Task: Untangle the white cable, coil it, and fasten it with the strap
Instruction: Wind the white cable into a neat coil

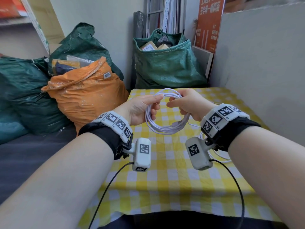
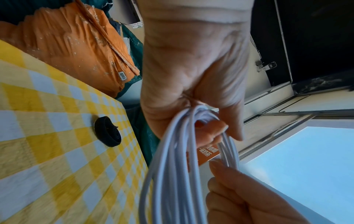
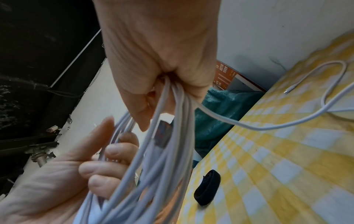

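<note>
Both hands hold the white cable (image 1: 166,128), wound into a loose coil of several loops, in the air above the yellow checked table (image 1: 165,182). My left hand (image 1: 155,103) grips the coil's left side, thumb on top and fingers curled under the strands (image 2: 172,166). My right hand (image 1: 179,103) pinches the loops on the right side (image 3: 168,94). A loose tail (image 3: 268,127) runs from that hand down onto the cloth and ends in a small plug (image 3: 289,90). The black strap (image 2: 108,131), rolled up, lies on the table (image 3: 207,188) under the hands; the head view does not show it.
An orange sack (image 1: 85,93) and green woven bags (image 1: 165,66) stand past the table's far and left edges. A grey panel (image 1: 264,55) borders the table on the right. Thin black leads (image 1: 107,187) hang from the wrist cameras over the near cloth.
</note>
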`<state>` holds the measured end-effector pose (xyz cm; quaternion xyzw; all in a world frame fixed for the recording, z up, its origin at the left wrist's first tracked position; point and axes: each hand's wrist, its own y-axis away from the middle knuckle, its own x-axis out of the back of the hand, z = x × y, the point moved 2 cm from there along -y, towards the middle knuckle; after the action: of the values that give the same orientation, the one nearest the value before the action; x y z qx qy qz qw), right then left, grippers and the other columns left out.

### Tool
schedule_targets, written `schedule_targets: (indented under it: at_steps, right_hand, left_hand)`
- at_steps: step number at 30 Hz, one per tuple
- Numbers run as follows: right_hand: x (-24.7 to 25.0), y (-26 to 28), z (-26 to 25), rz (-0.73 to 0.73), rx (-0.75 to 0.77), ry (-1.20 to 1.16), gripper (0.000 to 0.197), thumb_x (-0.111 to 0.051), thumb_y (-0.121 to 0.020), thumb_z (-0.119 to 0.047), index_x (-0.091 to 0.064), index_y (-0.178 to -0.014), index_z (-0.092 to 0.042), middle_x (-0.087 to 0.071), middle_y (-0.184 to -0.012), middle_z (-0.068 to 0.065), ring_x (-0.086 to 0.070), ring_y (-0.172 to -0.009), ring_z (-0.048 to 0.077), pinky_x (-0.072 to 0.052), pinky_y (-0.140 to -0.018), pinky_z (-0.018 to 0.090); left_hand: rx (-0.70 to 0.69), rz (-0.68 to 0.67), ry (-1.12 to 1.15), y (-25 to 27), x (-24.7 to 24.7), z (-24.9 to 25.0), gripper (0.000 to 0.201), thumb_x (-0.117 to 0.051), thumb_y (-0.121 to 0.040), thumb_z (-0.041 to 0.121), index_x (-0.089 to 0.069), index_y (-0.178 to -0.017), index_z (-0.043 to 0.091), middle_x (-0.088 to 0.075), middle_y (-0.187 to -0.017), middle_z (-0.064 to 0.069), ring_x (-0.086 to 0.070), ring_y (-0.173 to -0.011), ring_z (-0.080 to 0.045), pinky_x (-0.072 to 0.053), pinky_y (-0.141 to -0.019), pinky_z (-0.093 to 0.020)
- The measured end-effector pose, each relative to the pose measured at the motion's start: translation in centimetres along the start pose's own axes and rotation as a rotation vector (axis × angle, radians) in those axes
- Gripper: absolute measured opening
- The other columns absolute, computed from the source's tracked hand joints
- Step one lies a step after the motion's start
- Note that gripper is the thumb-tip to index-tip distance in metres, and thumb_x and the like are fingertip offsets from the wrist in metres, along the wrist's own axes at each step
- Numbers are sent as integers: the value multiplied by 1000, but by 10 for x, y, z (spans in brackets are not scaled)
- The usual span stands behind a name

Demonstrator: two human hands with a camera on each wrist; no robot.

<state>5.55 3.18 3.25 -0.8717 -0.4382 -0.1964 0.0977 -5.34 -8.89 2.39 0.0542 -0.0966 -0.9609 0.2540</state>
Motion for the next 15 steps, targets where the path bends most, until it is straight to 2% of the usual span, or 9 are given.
schedule_targets:
  at_steps: [3, 6, 9, 12, 15]
  right_hand:
    - [0, 0, 3, -27, -9, -67, 24, -71, -77, -5, -53, -66, -17, -37, -59, 0, -33, -47, 14, -31, -50, 28]
    - [1, 1, 6, -49, -32, -161, 17, -70, -80, -5, -57, -72, -14, -41, -60, 0, -38, -49, 13, -37, -50, 25]
    - [4, 3, 7, -54, -72, -234, 10, -67, -85, -10, -61, -78, -13, -47, -60, 0, -46, -50, 13, -47, -53, 25]
    - [5, 4, 8, -48, -100, -318, 8, -62, -91, -15, -59, -83, -12, -48, -60, -1, -52, -52, 14, -52, -57, 27]
    - [3, 4, 6, -34, -102, -385, 8, -55, -95, -15, -57, -88, -12, -41, -60, -1, -47, -51, 14, -54, -63, 30]
  left_hand:
    - [-14, -11, 66, -1, 0, 0, 27, -52, -96, 27, -46, -71, 17, -38, -48, 8, -29, -35, -3, -30, -37, -15]
    - [-41, -6, 127, -1, 0, 0, 30, -50, -97, 25, -43, -69, 17, -27, -45, 11, -22, -35, -2, -23, -36, -14]
    - [-62, 26, 194, 0, 0, 2, 29, -50, -97, 24, -42, -70, 17, -25, -43, 10, -21, -33, -2, -22, -35, -14]
    - [-81, 60, 277, -1, -1, 4, 28, -51, -97, 23, -43, -70, 16, -24, -41, 10, -22, -32, -3, -22, -35, -15]
    - [-64, 58, 290, -1, -3, 5, 27, -51, -96, 22, -45, -70, 17, -29, -43, 8, -27, -33, -4, -28, -38, -15]
